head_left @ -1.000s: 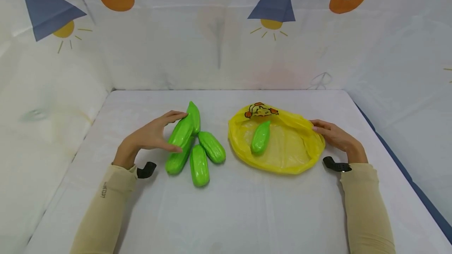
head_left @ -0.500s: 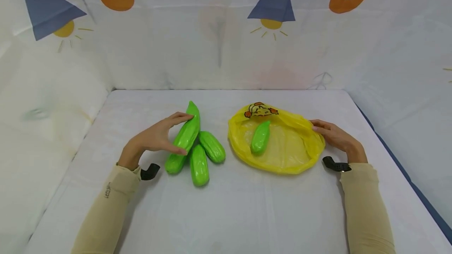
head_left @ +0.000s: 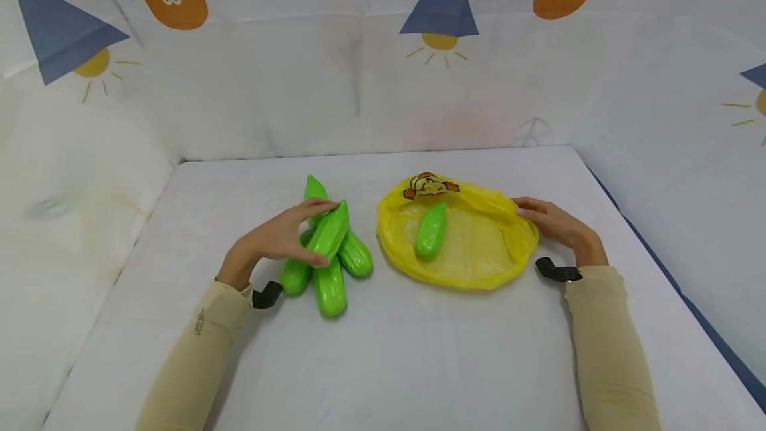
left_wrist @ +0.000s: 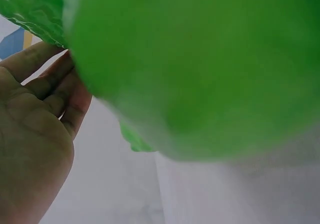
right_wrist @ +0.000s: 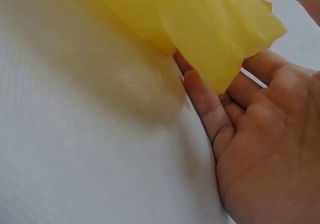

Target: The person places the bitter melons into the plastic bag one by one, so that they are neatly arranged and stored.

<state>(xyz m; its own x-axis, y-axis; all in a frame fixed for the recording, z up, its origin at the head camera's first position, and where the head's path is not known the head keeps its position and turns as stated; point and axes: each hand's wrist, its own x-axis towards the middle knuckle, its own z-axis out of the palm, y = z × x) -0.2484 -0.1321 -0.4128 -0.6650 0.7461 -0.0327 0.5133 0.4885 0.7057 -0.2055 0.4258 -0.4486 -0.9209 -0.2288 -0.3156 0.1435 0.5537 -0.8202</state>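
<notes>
My left hand (head_left: 278,235) grips a glossy green cucumber-like toy vegetable (head_left: 328,235), its pointed tip angled up to the right, between thumb and fingers. It overlaps several similar green ones fanned out beneath it, including one in front (head_left: 331,291) and one on the right (head_left: 356,255). In the left wrist view, the held green toy vegetable (left_wrist: 200,74) fills most of the picture, blurred. A yellow plastic bag (head_left: 449,280) lies with its mouth spread, and another green toy vegetable (head_left: 431,231) rests inside. My right hand (head_left: 553,221) pinches the bag's right edge, its palm turned toward the wrist camera.
Everything lies on a white-covered table (head_left: 395,358). White cloth walls (head_left: 269,85) with printed lamps stand behind and at both sides. Black wrist cameras (head_left: 267,294) stick out from both cuffs near the tabletop.
My left hand has moved to the right, carrying the green toy vegetable across the others in the pile. My right hand stays on the bag's edge. The head view has shifted slightly.
</notes>
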